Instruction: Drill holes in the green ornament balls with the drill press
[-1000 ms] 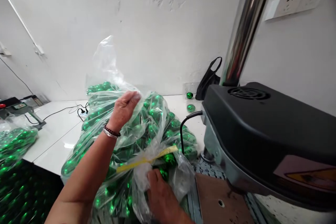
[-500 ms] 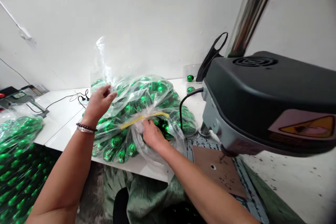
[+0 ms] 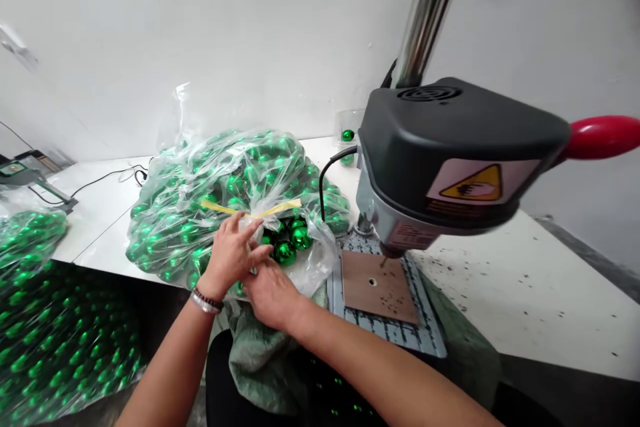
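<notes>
Touching clear bag point(image 3: 173, 177) holding shiny green balls point(image 3: 300, 237), both hands point(image 3: 231, 255).

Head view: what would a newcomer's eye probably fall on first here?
Probably the bulky black machine right of centre, with its red handle and yellow warning triangle. Next, the big clear bag of shiny green balls left of centre, with the left hand and right hand together at its near side. More green balls fill the lower left.
</notes>
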A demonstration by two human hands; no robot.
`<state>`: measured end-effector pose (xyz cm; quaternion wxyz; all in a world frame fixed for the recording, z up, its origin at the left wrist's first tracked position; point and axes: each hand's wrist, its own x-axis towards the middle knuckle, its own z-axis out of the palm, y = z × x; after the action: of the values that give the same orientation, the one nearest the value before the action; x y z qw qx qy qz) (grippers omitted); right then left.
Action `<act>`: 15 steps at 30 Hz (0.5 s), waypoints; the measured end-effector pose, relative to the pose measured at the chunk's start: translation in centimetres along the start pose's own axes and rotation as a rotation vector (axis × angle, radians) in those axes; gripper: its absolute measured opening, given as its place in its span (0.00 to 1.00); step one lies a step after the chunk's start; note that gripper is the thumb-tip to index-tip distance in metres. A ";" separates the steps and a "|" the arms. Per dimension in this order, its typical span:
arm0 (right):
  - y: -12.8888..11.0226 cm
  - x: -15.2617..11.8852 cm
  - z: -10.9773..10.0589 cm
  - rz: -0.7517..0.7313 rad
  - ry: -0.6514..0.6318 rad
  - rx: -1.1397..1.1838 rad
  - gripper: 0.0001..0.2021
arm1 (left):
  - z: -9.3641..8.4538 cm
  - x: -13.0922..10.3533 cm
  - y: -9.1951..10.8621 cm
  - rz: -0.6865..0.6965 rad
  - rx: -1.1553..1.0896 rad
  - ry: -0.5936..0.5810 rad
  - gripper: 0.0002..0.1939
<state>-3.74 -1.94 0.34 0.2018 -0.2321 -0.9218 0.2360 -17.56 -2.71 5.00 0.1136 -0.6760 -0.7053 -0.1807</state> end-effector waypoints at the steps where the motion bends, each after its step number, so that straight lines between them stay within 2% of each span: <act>1: 0.5 -1.2 0.0 0.029 -0.032 -0.021 0.26 | 0.3 0.3 -0.4 -0.062 0.057 -0.048 0.19; 3: 1.6 -3.4 -0.2 0.091 -0.072 -0.066 0.24 | 0.7 0.7 -0.9 -0.179 0.154 -0.099 0.17; 5: 2.7 -5.1 -0.3 0.136 -0.102 -0.097 0.29 | 0.6 0.9 -0.4 -0.254 0.240 -0.098 0.19; 7: 3.3 -6.2 -0.4 0.135 -0.133 -0.112 0.33 | 0.4 0.8 1.5 -0.245 0.291 -0.061 0.18; 9: 3.6 -7.1 -0.5 0.107 -0.136 -0.124 0.31 | 0.5 0.6 4.1 -0.154 0.267 -0.034 0.18; 10: 3.6 -7.7 -0.6 0.092 -0.126 -0.132 0.30 | 0.7 0.5 5.4 -0.098 0.214 -0.075 0.19; 12: 3.7 -9.3 -1.1 0.064 -0.102 -0.144 0.25 | 1.5 0.5 7.4 -0.094 0.141 -0.241 0.19; 15: 4.2 -12.5 -1.9 -0.052 -0.026 -0.152 0.18 | 3.0 0.7 8.5 -0.145 0.153 -0.465 0.21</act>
<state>8.67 -4.54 -3.55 0.1777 -0.2199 -0.9453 0.1629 -8.90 -0.63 3.43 -0.0141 -0.6365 -0.7707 0.0259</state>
